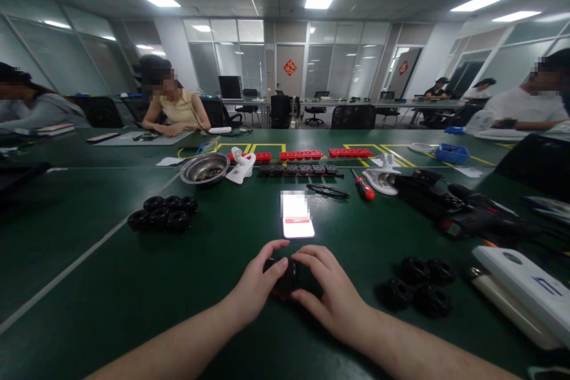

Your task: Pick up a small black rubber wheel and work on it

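Observation:
Both hands are around a black round part [291, 276] low over the green table, in front of a lit phone [297, 217]. My left hand [260, 279] grips its left side, with the thumb across the top. My right hand [332, 282] curves round the right side, thumb and fingertips against it. The fingers cover much of the part. It resembles the black wheel-like parts [164, 214] grouped at the left and the similar black parts [421, 285] at the right.
Behind the phone lie black glasses [328, 191], a red screwdriver [364, 186], red trays [300, 155] and a black strip [299, 171]. A metal bowl [205, 168] with small pieces stands left. Black equipment [472, 208] and a white device [529, 285] lie right. People sit across the room.

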`<move>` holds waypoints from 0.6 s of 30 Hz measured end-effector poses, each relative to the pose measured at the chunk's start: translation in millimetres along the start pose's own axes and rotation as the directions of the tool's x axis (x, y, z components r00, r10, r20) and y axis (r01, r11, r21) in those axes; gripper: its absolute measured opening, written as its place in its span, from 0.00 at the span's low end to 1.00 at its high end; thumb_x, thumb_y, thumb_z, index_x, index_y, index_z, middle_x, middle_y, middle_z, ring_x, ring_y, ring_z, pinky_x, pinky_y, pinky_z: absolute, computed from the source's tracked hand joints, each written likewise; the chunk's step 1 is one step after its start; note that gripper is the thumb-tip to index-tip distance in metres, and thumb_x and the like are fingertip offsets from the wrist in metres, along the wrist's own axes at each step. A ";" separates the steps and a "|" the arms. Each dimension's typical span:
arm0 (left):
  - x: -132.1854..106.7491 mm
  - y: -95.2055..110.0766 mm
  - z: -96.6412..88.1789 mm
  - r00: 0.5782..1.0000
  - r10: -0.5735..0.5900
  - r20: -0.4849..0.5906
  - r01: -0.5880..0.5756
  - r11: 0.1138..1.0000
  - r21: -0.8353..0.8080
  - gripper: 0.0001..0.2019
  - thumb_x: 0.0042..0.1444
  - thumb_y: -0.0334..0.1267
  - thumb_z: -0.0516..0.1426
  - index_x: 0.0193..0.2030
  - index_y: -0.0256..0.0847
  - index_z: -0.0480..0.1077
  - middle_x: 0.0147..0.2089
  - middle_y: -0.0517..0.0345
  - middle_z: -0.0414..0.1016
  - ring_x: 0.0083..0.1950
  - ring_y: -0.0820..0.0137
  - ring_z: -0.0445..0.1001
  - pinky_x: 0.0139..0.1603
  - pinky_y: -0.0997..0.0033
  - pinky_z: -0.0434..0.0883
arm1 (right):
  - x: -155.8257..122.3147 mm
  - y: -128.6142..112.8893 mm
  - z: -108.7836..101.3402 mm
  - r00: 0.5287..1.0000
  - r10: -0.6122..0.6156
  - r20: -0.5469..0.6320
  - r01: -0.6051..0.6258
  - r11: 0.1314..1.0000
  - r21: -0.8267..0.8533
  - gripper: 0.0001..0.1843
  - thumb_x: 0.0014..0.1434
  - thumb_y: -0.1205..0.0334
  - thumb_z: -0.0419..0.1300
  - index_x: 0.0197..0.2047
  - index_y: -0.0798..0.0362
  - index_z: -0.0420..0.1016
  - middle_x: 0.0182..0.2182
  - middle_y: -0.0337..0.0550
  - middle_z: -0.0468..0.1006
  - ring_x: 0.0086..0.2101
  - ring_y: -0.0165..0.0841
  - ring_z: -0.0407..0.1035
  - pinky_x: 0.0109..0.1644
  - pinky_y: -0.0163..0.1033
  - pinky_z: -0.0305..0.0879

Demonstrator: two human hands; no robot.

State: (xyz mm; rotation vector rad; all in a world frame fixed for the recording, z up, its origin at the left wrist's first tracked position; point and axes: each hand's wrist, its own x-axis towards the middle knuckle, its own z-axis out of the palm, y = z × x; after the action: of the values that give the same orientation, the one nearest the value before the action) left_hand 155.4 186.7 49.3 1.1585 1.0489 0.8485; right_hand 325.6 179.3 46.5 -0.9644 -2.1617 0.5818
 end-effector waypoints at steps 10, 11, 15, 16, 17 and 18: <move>0.7 -1.1 0.4 1.000 0.008 -0.026 -0.007 1.000 0.023 0.17 0.50 0.44 0.51 0.47 0.42 0.58 0.35 0.58 0.61 0.33 0.67 0.68 0.29 0.69 0.68 | 2.9 2.8 -1.0 0.999 0.044 0.031 -0.044 0.999 -0.012 0.15 0.50 0.60 0.59 0.41 0.54 0.66 0.41 0.47 0.66 0.42 0.38 0.60 0.45 0.44 0.60; 0.9 -0.9 0.6 1.000 0.001 -0.022 -0.001 1.000 0.020 0.17 0.50 0.45 0.50 0.47 0.42 0.58 0.35 0.58 0.62 0.31 0.68 0.69 0.28 0.69 0.67 | 2.5 2.3 -0.9 0.999 0.035 0.026 -0.035 0.999 -0.003 0.16 0.50 0.62 0.59 0.43 0.53 0.65 0.42 0.47 0.65 0.43 0.38 0.60 0.46 0.44 0.60; 0.4 0.2 1.3 1.000 -0.023 -0.007 0.023 1.000 0.016 0.18 0.50 0.45 0.50 0.46 0.42 0.57 0.34 0.58 0.64 0.27 0.70 0.69 0.26 0.70 0.67 | 1.2 -1.3 -0.6 1.000 0.003 0.013 -0.003 1.000 0.013 0.22 0.49 0.67 0.58 0.49 0.51 0.60 0.45 0.47 0.63 0.45 0.38 0.59 0.49 0.45 0.58; -0.3 0.6 1.5 1.000 -0.023 -0.014 0.024 1.000 0.019 0.17 0.50 0.45 0.50 0.46 0.42 0.57 0.34 0.58 0.64 0.29 0.69 0.69 0.27 0.70 0.67 | 1.2 -1.6 -0.6 1.000 0.008 0.014 -0.008 1.000 0.008 0.23 0.49 0.65 0.59 0.49 0.51 0.60 0.45 0.47 0.63 0.46 0.38 0.58 0.49 0.46 0.58; -1.1 1.1 1.7 1.000 -0.017 -0.026 0.018 1.000 0.025 0.17 0.50 0.45 0.50 0.46 0.42 0.58 0.35 0.57 0.64 0.31 0.68 0.69 0.28 0.69 0.67 | 1.3 -1.4 -0.5 1.000 0.018 0.017 -0.018 1.000 0.001 0.24 0.48 0.63 0.60 0.48 0.51 0.60 0.45 0.47 0.63 0.46 0.39 0.58 0.49 0.46 0.58; -1.9 1.6 1.9 0.999 -0.007 -0.033 0.008 0.999 0.031 0.17 0.50 0.45 0.51 0.46 0.42 0.58 0.36 0.57 0.64 0.33 0.67 0.69 0.29 0.69 0.67 | 1.5 -0.8 -0.4 0.999 0.032 0.022 -0.032 0.999 -0.007 0.24 0.47 0.61 0.61 0.48 0.51 0.60 0.45 0.47 0.63 0.45 0.39 0.58 0.49 0.46 0.58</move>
State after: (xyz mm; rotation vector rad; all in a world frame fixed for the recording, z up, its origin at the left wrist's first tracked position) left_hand 156.7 184.6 51.4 1.1691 1.0967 0.8504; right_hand 324.8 180.0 47.8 -1.0026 -2.1726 0.6038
